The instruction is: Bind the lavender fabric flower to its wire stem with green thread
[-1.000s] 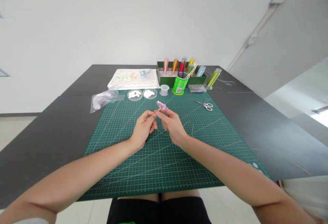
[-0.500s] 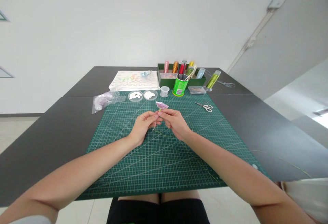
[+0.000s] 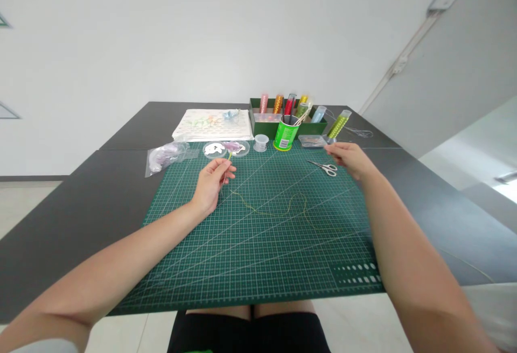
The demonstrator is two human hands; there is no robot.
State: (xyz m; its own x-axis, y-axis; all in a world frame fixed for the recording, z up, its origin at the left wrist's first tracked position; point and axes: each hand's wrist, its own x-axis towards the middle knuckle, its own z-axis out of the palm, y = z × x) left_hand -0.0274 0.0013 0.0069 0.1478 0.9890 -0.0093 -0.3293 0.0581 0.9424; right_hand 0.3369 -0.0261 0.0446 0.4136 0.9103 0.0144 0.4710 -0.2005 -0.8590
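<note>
A small purple flower (image 3: 231, 146) on a short green stem is pinched by my left hand (image 3: 212, 182), and it overlaps one of the round clear dishes from this view. A pale wire hangs below those fingers. My right hand (image 3: 348, 158) is off to the right, fingers pinched together beside the green thread spool (image 3: 339, 124); whatever is between them is too small to make out. Thin yellow-green thread (image 3: 266, 213) winds across the green cutting mat (image 3: 242, 256). White-handled scissors (image 3: 329, 169) lie on the mat just left of my right hand.
At the back stand a green can (image 3: 284, 134) of sticks, a dark green box (image 3: 266, 129) of thread spools, a flat clear case (image 3: 312, 141) and stacked papers (image 3: 214, 125). A clear dish (image 3: 215, 150) holds white pieces. A plastic bag (image 3: 165, 158) lies left.
My right hand has left the flower and moved far right, near the green spool. My left hand has shifted left and slightly up with the flower.
</note>
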